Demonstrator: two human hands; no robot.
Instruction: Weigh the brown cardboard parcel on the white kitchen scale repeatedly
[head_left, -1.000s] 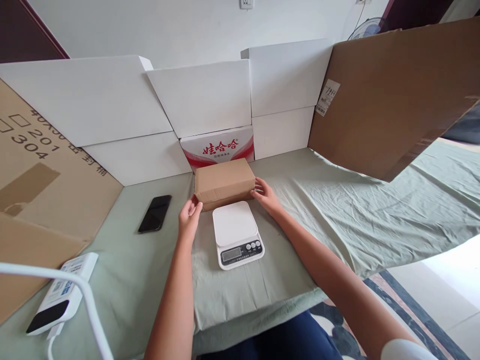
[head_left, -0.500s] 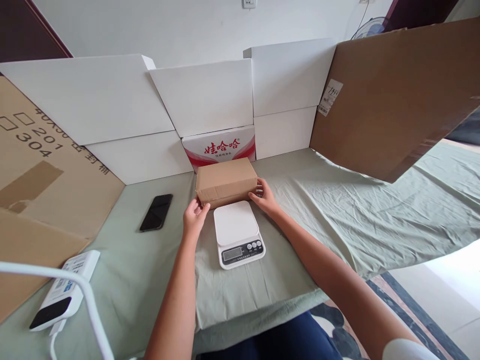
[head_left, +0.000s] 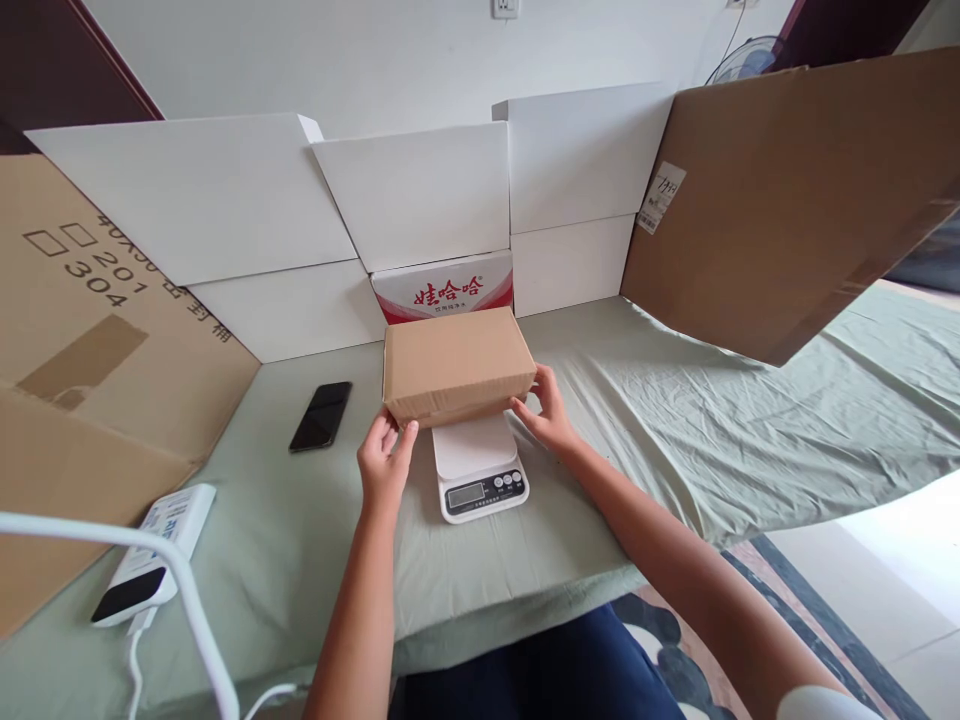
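While held over the kitchen scale (head_left: 480, 468), brown cardboard box (head_left: 454, 364), left hand (head_left: 384, 462) and right hand (head_left: 551, 412) fingers clamped on its ends, black phone (head_left: 321, 415) apart at left, bare green cloth (head_left: 712, 420) at right.

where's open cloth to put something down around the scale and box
Widest bare patch of green cloth: right of the scale, below the leaning brown cardboard sheet. A smaller strip lies between the phone and the white device. The middle is crowded: both hands hold the brown box over the scale.
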